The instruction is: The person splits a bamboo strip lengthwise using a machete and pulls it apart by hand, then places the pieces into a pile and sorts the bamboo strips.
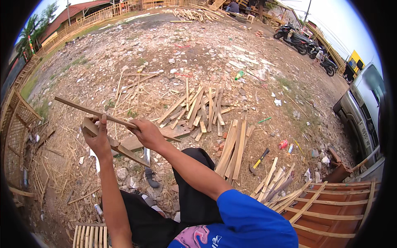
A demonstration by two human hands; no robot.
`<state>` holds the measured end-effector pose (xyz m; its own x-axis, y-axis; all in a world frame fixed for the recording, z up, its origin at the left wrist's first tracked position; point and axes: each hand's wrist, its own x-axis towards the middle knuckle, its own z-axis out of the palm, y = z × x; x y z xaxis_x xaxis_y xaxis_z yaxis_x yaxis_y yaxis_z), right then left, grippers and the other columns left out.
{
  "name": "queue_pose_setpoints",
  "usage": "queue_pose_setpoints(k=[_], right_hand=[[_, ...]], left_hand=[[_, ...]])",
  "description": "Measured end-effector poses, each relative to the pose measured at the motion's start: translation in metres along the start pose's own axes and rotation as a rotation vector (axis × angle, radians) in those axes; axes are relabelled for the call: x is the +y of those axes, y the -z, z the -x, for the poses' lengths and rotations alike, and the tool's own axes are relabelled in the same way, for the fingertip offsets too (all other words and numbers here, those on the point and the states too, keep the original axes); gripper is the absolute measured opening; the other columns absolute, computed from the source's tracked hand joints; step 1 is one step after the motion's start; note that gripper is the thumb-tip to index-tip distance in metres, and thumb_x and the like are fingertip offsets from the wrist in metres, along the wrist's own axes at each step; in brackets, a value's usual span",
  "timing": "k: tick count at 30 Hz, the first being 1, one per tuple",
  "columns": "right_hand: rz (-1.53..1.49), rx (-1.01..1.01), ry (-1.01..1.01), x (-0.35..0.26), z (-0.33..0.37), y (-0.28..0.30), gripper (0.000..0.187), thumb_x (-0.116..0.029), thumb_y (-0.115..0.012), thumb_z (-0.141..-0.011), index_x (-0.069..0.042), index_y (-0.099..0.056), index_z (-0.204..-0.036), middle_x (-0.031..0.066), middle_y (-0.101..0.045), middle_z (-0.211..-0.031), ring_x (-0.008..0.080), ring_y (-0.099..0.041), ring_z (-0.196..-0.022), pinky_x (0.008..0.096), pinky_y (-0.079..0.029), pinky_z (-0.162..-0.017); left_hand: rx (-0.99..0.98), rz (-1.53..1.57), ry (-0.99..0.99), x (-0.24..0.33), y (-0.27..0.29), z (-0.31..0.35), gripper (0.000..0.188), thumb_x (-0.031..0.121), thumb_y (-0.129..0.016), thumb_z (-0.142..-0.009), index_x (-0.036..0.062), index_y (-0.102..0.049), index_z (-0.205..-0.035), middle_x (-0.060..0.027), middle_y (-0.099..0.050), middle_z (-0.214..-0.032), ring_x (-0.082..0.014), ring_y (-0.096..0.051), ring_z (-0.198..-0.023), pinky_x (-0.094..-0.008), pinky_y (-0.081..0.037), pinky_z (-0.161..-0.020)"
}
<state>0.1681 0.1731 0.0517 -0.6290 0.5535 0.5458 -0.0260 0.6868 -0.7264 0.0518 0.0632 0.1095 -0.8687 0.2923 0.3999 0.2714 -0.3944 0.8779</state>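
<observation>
Over rubble-strewn outdoor ground (161,53), fingers (104,119) grip wooden strips (80,106).

I see a long brown wooden slat (118,120) held aslant beside a shorter, perhaps doubled, wooden strip (130,153).

Head-worn fisheye, facing down and forward, right hand (147,133) near

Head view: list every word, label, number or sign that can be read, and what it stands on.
Blue shirt: part of a word in white letters, not copied.
Plate on the silver vehicle: letters and digits, not copied.
Red wrapper and yellow panel: any print is too small to read.
</observation>
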Motion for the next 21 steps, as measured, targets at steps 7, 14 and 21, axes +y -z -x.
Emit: queue_pose_setpoints(k=[7,14,21], right_hand=[[-0.154,-0.049,-0.058,-0.004,-0.005,0.001,0.025,-0.03,-0.06,-0.092,-0.005,-0.062,-0.093,0.0195,-0.061,-0.074,0.0395,-0.06,-0.072,0.046,-0.046,-0.063],[-0.048,-0.011,-0.087,-0.015,-0.004,0.004,0.03,-0.034,-0.062,-0.092,-0.005,-0.064,-0.091,0.0187,-0.058,-0.064,0.0376,-0.058,-0.06,0.0425,-0.043,-0.054],[0.088,0.044,-0.071,-0.019,-0.005,0.007,0.042,-0.046,-0.057,-0.092,-0.006,-0.06,-0.079,0.0177,-0.054,-0.056,0.0388,-0.057,-0.055,0.0454,-0.04,-0.049]], left_hand=[[0.018,-0.077,-0.137,-0.014,0.007,-0.007,0.034,0.013,-0.079,-0.081,0.0066,-0.06,-0.109,0.0023,-0.056,-0.082,-0.0063,-0.049,-0.071,-0.0228,-0.039,-0.062],[0.089,-0.05,-0.279,-0.008,0.008,-0.011,0.037,0.006,-0.077,-0.081,0.0035,-0.057,-0.112,-0.0024,-0.064,-0.09,-0.0086,-0.055,-0.073,-0.0246,-0.045,-0.064],[0.06,-0.009,-0.285,-0.026,0.015,-0.017,0.029,0.0,-0.07,-0.086,-0.0016,-0.051,-0.108,-0.0121,-0.067,-0.097,-0.0148,-0.065,-0.089,-0.0254,-0.052,-0.081]])
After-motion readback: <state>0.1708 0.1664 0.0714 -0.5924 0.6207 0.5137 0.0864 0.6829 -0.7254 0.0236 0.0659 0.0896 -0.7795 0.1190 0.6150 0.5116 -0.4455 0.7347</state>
